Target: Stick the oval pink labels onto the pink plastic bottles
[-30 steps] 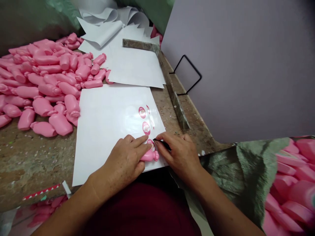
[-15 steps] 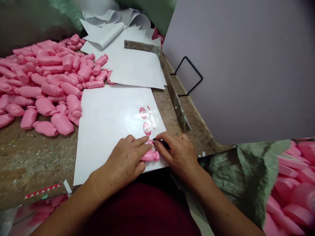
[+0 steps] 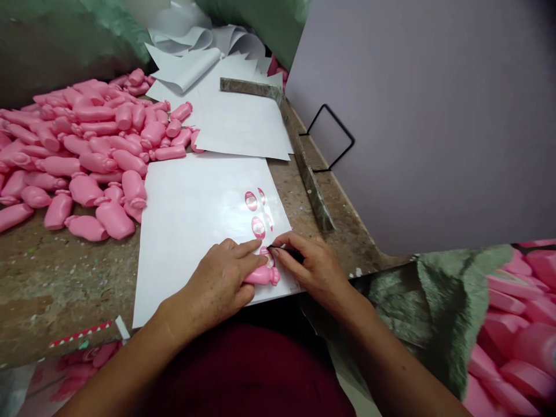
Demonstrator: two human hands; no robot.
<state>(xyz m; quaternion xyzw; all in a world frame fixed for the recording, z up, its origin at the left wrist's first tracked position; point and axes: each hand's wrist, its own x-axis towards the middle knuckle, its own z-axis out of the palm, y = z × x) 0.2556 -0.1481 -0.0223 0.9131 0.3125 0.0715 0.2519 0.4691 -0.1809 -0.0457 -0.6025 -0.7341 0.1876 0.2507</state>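
A small pink bottle [image 3: 262, 275] lies on its side under my left hand [image 3: 223, 272], held between its thumb and fingers. The index and middle fingers of that hand reach onto the white sticker sheet [image 3: 186, 214]. My right hand [image 3: 310, 260] pinches a slim black pointed tool [image 3: 292, 252]; its exact kind is unclear. The tool's tip touches the edge of an oval pink sticker [image 3: 264, 251], which is partly covered by my left fingers. Two whole ovals, an upper sticker [image 3: 251, 201] and a lower sticker [image 3: 258, 227], sit farther up the sheet beside cut-off pieces.
Many pink bottles [image 3: 91, 156] are heaped on the worn table [image 3: 39, 272] at left. More white sheets [image 3: 243, 124] lie behind, along a raised wooden strip [image 3: 315, 197]. A grey panel with a black wire handle [image 3: 353, 142] stands right, above a green sack [image 3: 417, 301] of pink bottles.
The tool tip in my right hand has shifted slightly left at the sticker's edge. My left hand stays on the bottle. The whole view has tilted a little.
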